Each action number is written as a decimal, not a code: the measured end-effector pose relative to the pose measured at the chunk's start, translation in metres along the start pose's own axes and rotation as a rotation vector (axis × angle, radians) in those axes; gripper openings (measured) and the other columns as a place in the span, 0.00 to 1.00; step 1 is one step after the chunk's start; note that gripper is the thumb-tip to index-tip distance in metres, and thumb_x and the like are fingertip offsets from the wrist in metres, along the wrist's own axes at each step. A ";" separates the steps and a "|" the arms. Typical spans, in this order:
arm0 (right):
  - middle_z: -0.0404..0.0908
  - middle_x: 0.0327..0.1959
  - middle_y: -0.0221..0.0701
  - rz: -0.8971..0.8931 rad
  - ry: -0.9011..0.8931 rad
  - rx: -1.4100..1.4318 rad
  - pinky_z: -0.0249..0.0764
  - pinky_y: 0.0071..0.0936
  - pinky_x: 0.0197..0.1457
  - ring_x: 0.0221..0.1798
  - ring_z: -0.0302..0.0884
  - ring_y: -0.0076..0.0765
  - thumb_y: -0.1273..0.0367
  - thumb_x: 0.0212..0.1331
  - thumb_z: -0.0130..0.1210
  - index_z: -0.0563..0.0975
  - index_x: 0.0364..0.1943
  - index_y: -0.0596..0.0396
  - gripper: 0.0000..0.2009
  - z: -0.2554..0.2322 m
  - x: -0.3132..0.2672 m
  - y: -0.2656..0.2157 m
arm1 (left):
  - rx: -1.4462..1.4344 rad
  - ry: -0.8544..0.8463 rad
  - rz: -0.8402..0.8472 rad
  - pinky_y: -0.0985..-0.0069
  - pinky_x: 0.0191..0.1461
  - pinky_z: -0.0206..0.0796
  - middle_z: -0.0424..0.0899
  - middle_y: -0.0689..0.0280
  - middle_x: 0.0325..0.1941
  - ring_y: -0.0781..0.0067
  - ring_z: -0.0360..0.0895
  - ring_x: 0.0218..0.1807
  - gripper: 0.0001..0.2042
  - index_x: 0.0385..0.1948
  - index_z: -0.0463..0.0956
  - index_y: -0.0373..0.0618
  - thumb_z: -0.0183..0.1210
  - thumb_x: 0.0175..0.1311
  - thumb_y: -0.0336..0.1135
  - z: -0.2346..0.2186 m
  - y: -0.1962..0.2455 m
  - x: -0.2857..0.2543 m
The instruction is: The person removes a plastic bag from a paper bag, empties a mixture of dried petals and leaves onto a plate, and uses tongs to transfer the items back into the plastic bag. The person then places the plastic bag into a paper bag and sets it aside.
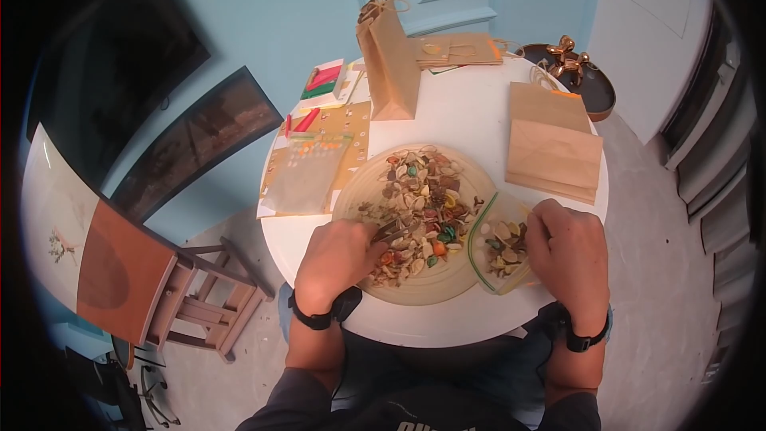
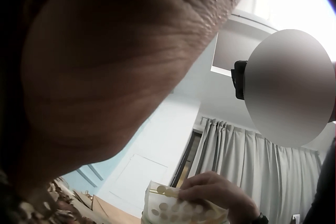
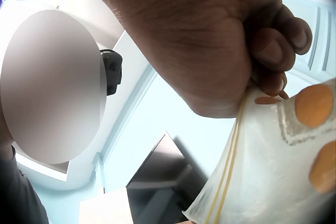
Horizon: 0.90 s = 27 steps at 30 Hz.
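Observation:
On a round tray (image 1: 359, 183) lies a heap of mixed dried petals, pods and slices (image 1: 419, 231), some green and orange. The left hand (image 1: 339, 259) is at the heap's left side, fingers bent down onto the pieces; its fingertips are hidden, and its palm (image 2: 105, 71) fills much of the left wrist view. Over the tray's right edge, the right hand (image 1: 570, 251) pinches the rim of a clear zip bag (image 1: 503, 247) partly filled with similar pieces. In the right wrist view, curled fingers (image 3: 273, 50) hold the dotted bag (image 3: 262, 155) by its zip edge.
A tall paper bag (image 1: 391, 64) stands behind the tray. Flat paper bags (image 1: 554, 144) lie at the right, others (image 1: 459, 49) at the back. An empty-looking dotted pouch (image 1: 307, 175) and red tubes (image 1: 306, 120) lie left. A stool (image 1: 215, 303) stands beside the table.

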State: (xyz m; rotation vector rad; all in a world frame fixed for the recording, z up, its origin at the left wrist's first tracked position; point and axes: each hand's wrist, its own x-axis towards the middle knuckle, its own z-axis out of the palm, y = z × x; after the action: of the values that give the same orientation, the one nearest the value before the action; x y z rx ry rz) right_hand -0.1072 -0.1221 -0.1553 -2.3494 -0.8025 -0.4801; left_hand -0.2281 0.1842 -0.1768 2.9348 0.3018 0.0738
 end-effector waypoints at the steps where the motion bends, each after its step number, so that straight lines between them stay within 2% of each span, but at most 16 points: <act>1: 0.83 0.23 0.47 -0.001 0.004 -0.005 0.78 0.52 0.34 0.27 0.83 0.60 0.74 0.68 0.67 0.80 0.28 0.61 0.10 0.000 0.000 0.000 | -0.009 -0.004 -0.007 0.49 0.46 0.80 0.90 0.47 0.33 0.38 0.89 0.40 0.13 0.39 0.92 0.42 0.73 0.69 0.44 -0.002 0.001 0.000; 11: 0.83 0.22 0.46 -0.004 0.009 0.017 0.78 0.51 0.34 0.27 0.83 0.60 0.74 0.68 0.67 0.79 0.28 0.60 0.10 -0.002 -0.001 0.002 | -0.039 0.035 0.013 0.52 0.44 0.80 0.89 0.48 0.31 0.40 0.89 0.38 0.11 0.39 0.93 0.43 0.75 0.68 0.41 -0.005 -0.005 -0.003; 19: 0.83 0.23 0.46 -0.036 -0.018 0.018 0.79 0.53 0.34 0.27 0.84 0.61 0.72 0.69 0.66 0.79 0.28 0.59 0.11 0.003 0.000 0.003 | -0.119 0.111 0.034 0.54 0.42 0.78 0.90 0.49 0.33 0.41 0.89 0.37 0.11 0.42 0.91 0.39 0.76 0.69 0.37 -0.032 0.015 -0.018; 22: 0.83 0.23 0.46 -0.055 -0.013 0.014 0.79 0.53 0.34 0.27 0.84 0.61 0.72 0.69 0.66 0.77 0.27 0.59 0.12 0.004 0.000 0.001 | -0.208 0.201 0.100 0.54 0.43 0.79 0.91 0.50 0.34 0.41 0.89 0.38 0.11 0.43 0.90 0.38 0.77 0.68 0.35 -0.033 0.032 -0.022; 25: 0.83 0.22 0.45 -0.063 -0.016 0.008 0.79 0.53 0.33 0.27 0.83 0.61 0.72 0.69 0.66 0.77 0.27 0.59 0.12 0.004 0.001 0.000 | -0.285 0.252 0.236 0.53 0.44 0.80 0.91 0.50 0.37 0.40 0.90 0.40 0.12 0.47 0.90 0.39 0.77 0.68 0.34 -0.019 0.055 -0.018; 27: 0.83 0.22 0.45 -0.068 -0.020 -0.006 0.79 0.52 0.33 0.27 0.84 0.61 0.72 0.69 0.66 0.77 0.27 0.59 0.12 0.004 0.002 0.000 | -0.269 0.202 0.297 0.53 0.44 0.81 0.92 0.51 0.39 0.41 0.90 0.41 0.14 0.50 0.89 0.39 0.77 0.68 0.34 -0.014 0.070 -0.017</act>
State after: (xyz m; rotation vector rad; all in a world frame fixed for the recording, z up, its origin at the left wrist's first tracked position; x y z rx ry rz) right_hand -0.1056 -0.1184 -0.1577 -2.3417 -0.8935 -0.4882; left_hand -0.2316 0.1154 -0.1504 2.6821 -0.1116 0.4201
